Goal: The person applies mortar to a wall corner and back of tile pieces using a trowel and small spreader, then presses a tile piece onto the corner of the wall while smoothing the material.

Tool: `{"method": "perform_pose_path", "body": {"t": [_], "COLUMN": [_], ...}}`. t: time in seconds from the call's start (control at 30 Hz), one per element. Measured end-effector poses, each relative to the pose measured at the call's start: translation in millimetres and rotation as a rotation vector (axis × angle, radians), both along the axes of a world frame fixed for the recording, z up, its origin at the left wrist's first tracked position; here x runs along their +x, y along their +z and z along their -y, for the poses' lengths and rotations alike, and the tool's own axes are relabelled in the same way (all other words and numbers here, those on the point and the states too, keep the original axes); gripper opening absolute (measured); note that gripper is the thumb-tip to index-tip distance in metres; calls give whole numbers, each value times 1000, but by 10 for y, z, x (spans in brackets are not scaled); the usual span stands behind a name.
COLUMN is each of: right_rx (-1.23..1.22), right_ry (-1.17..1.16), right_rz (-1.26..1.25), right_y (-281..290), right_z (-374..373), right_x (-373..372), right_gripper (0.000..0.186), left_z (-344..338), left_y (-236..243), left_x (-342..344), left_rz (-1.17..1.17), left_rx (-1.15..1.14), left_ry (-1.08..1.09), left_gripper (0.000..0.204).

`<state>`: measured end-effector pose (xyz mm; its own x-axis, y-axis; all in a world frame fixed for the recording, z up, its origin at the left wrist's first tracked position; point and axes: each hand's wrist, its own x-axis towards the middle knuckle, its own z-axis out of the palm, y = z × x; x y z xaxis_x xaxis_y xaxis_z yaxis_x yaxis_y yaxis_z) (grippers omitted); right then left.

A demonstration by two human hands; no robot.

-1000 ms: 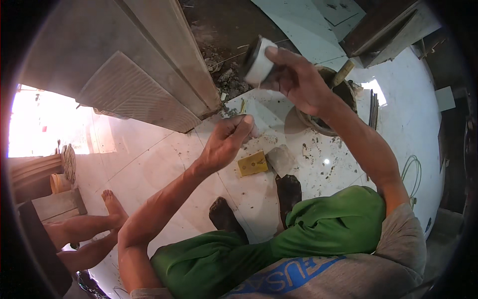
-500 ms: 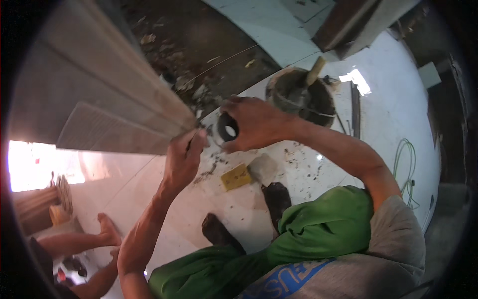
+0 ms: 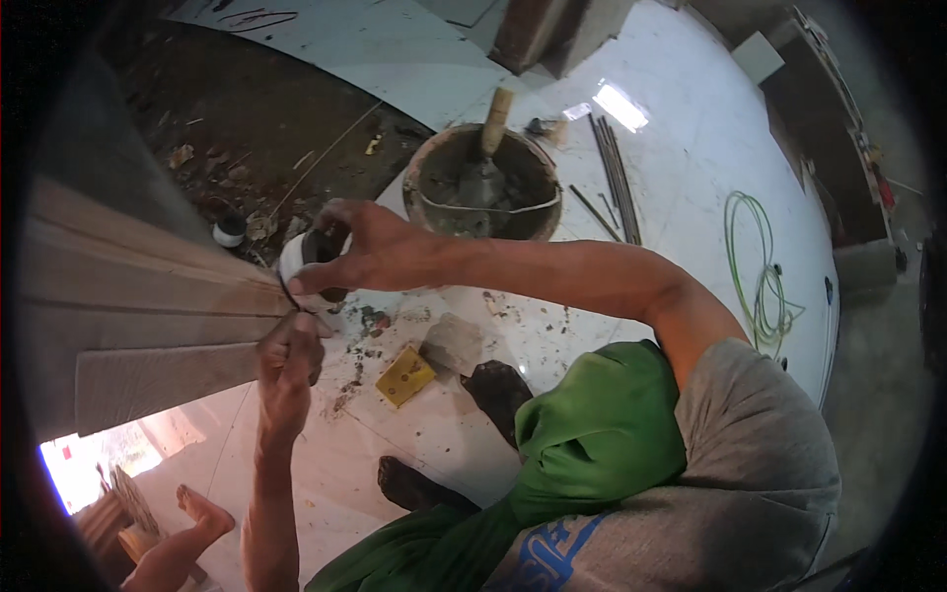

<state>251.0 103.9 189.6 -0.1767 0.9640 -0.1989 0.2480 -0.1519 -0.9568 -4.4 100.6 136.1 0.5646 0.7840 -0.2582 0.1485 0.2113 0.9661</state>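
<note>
My right hand (image 3: 383,245) is closed around a round, hollow white-and-black piece (image 3: 291,259), ring-like or a short cylinder; its exact kind is not clear. It is held close to the end of a long tan panel (image 3: 168,286) on the left. My left hand (image 3: 286,357) is just below, its fingers pinched by the panel's edge. A thin dark strip or edge shows between the two hands, but whether the left fingers grip it is hidden.
Beyond my right forearm stands a bucket (image 3: 414,183) of grey mix with a wooden-handled trowel (image 3: 496,123). A yellow box (image 3: 405,377) lies by my feet. Dark rods (image 3: 614,178) and a green hose coil (image 3: 755,276) are at right. Another person's foot (image 3: 202,508) shows lower left.
My view has shifted, with the bucket and panel now appearing further left. My right hand has turned the round piece, bringing it nearer the panel end and directly above my left hand.
</note>
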Motion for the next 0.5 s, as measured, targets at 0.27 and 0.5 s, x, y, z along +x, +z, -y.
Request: {"method": "perform_pose_path", "body": {"t": [0.27, 0.5], "right_rx": [-143, 286], "right_ry": [179, 488], "right_rz": [-734, 312], "right_y": [-22, -129], "right_z": [-46, 785], "right_x": [111, 262], "right_gripper": [47, 69], "left_z": [-88, -117], "left_y": [-220, -369], "left_x": [-93, -125], "left_rz": [81, -69], "left_rx": [-269, -19], "left_ry": [-267, -52], "left_gripper": [43, 36]}}
